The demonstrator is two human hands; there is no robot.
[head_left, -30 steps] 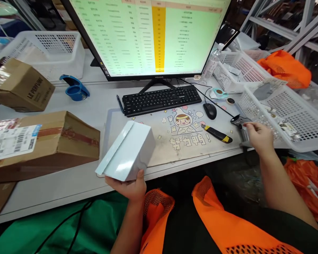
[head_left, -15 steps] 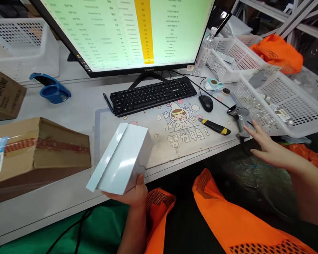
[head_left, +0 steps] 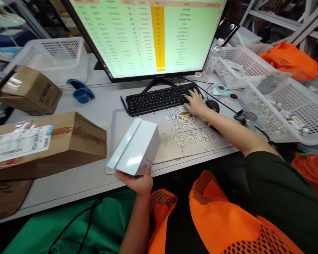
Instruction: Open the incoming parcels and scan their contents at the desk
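My left hand grips the near end of a pale blue-white box, thumb along its right side and fingers underneath. The box is tilted over the left part of a cartoon-printed desk mat. My right hand is on the right end of a black keyboard, over the number keys, with its fingers apart and nothing held. Close to that hand is a black mouse. A yellow-and-black utility knife lies mostly hidden under my right forearm. Behind the keyboard stands a monitor showing a table with a yellow column.
Brown cartons occupy the left side, near a blue tape dispenser. To the right are white perforated baskets, a handheld scanner, tape rolls and a plastic bottle. The desk's front edge runs before me.
My right hand has moved left from beside the scanner onto the keyboard. The view has shifted left, bringing more of the cartons in. My left hand keeps hold of the box.
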